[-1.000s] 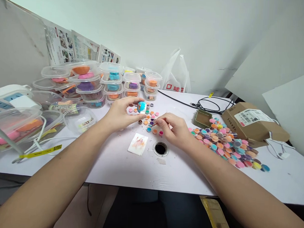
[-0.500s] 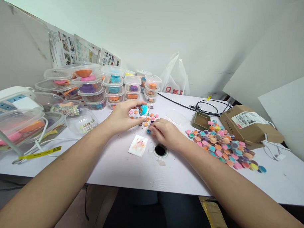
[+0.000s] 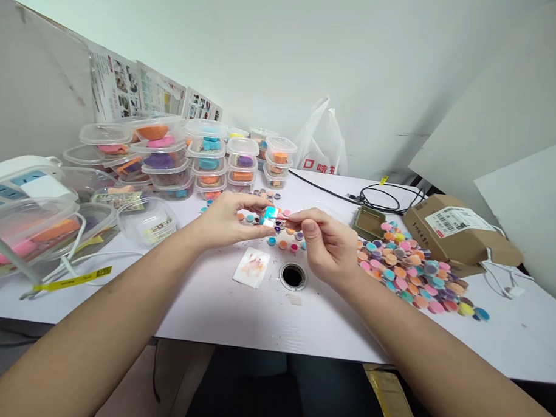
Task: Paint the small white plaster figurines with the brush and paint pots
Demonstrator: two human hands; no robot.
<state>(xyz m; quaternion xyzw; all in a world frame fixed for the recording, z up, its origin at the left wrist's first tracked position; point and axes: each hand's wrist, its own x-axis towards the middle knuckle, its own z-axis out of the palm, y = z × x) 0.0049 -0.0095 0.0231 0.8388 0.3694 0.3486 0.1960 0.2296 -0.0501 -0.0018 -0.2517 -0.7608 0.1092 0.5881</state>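
Note:
Between its thumb and fingers, my left hand (image 3: 232, 220) grips a small rounded piece (image 3: 268, 216) painted blue and orange with a white part facing right. My right hand (image 3: 327, 240) is closed around a thin brush (image 3: 284, 218), whose tip reaches the white part of the piece. Below and around both hands stand several small paint pots (image 3: 283, 244) in different colours. A white tissue (image 3: 251, 268) with reddish stains lies in front of my left hand, beside a round black hole (image 3: 292, 276) in the table.
Stacked clear tubs (image 3: 209, 163) of coloured pieces fill the back left. At the right are a heap of paint pots (image 3: 408, 268), an olive tray (image 3: 369, 222) and a cardboard box (image 3: 459, 230). Behind are a black cable (image 3: 383, 197) and a white plastic bag (image 3: 321, 140).
My right hand has risen from the paint pots and moved right, and its brush now meets the piece. The piece has turned in my left hand, showing more white, and shifted slightly right and down.

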